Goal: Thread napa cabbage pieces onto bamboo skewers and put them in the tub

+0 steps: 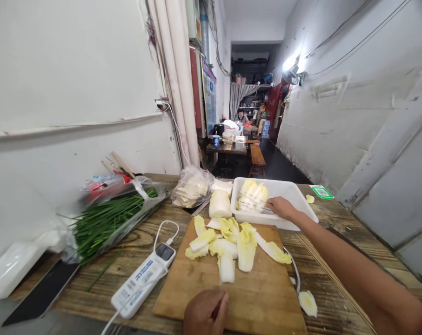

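My right hand (281,207) reaches into the white plastic tray (288,187), its fingers pinched on the end of a thin skewer. Pale napa cabbage pieces (252,195) are threaded on skewers at the tray's left side. Low in the view, my left hand (206,312) is curled closed over the near edge of the wooden cutting board (266,293); whatever its fingers may hold is hidden. Several loose cabbage leaves (246,249) lie across the board's far half. Behind them stands a cut chunk of napa cabbage (219,204).
Left of the board lie a white power strip (141,281) and bagged green chives (106,223). A bag of pale slices (192,188) stands behind. Bare bamboo skewers (331,274) and a cabbage scrap (307,303) lie right. A person (241,115) sits far back.
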`<act>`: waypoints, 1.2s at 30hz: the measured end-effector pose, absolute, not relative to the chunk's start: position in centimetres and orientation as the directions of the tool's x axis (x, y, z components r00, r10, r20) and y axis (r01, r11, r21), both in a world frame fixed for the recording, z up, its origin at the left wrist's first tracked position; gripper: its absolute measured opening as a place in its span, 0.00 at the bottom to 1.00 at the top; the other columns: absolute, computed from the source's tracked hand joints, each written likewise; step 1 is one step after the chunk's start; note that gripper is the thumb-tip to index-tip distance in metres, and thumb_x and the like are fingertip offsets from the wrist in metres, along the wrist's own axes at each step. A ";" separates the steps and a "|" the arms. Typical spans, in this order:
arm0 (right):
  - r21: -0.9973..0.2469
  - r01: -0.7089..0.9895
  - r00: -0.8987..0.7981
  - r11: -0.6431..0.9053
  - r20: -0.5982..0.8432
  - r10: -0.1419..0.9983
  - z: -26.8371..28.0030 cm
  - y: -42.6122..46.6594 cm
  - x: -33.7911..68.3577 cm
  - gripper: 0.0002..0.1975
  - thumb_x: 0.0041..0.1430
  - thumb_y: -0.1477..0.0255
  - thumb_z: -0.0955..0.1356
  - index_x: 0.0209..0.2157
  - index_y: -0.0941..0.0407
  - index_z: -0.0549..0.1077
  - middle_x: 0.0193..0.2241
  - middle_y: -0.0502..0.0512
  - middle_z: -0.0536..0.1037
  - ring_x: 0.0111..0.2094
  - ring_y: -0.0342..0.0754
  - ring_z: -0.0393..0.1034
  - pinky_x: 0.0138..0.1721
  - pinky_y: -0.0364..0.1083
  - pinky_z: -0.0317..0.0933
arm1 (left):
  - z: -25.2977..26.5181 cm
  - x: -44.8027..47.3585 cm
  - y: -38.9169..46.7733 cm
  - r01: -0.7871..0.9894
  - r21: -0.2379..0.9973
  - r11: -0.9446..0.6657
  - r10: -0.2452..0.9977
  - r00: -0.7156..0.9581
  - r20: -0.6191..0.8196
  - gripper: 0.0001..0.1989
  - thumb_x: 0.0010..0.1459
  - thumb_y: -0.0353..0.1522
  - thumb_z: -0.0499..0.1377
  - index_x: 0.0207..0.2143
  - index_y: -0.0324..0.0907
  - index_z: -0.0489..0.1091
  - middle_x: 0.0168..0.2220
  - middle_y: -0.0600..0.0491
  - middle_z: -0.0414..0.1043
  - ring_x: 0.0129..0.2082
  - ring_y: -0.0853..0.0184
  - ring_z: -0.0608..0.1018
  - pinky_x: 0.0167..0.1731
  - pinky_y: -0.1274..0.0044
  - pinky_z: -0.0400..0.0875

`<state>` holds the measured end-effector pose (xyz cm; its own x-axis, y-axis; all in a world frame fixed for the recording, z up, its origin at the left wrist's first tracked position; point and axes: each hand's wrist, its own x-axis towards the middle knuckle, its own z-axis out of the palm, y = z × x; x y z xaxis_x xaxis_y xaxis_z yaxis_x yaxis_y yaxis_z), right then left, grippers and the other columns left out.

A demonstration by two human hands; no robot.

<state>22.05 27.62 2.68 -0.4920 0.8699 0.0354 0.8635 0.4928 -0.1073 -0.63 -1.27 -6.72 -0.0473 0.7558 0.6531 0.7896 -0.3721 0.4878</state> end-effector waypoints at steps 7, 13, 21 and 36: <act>-0.067 0.853 -0.516 0.517 0.031 0.856 3.5 28.7 23.4 0.13 0.62 0.66 0.64 0.46 0.57 0.69 0.44 0.56 0.71 0.41 0.48 0.69 0.41 0.52 0.66 | -6.9 -0.8 -1.3 0.805 0.446 -0.392 0.760 0.011 0.649 0.11 0.58 0.30 0.53 0.25 0.42 0.72 0.20 0.53 0.72 0.21 0.70 0.75 0.25 0.81 0.69; -0.130 0.794 -0.592 0.594 0.058 0.804 3.2 28.8 23.1 0.13 0.62 0.65 0.64 0.45 0.58 0.69 0.42 0.55 0.72 0.38 0.47 0.70 0.38 0.50 0.67 | -6.7 -0.9 -1.4 0.834 0.419 -0.359 0.804 0.048 0.592 0.14 0.57 0.28 0.51 0.20 0.42 0.66 0.17 0.54 0.67 0.19 0.70 0.71 0.22 0.80 0.63; -0.251 0.792 -0.501 0.557 0.254 0.827 4.6 28.7 22.4 0.12 0.62 0.65 0.64 0.40 0.59 0.70 0.36 0.52 0.73 0.34 0.44 0.70 0.35 0.48 0.66 | -6.8 -0.7 -1.5 0.838 0.414 -0.356 0.811 0.056 0.583 0.14 0.57 0.27 0.51 0.19 0.42 0.66 0.16 0.54 0.66 0.18 0.70 0.71 0.22 0.80 0.63; -0.717 0.507 -0.717 0.478 -0.042 0.696 11.9 16.4 25.7 0.25 0.60 0.54 0.60 0.43 0.59 0.74 0.16 0.43 0.55 0.18 0.39 0.47 0.19 0.41 0.43 | 2.7 -0.9 5.3 -0.028 0.908 -0.417 0.862 -0.330 0.386 0.48 0.45 0.43 0.66 0.63 0.45 0.44 0.63 0.43 0.49 0.63 0.56 0.55 0.59 0.68 0.56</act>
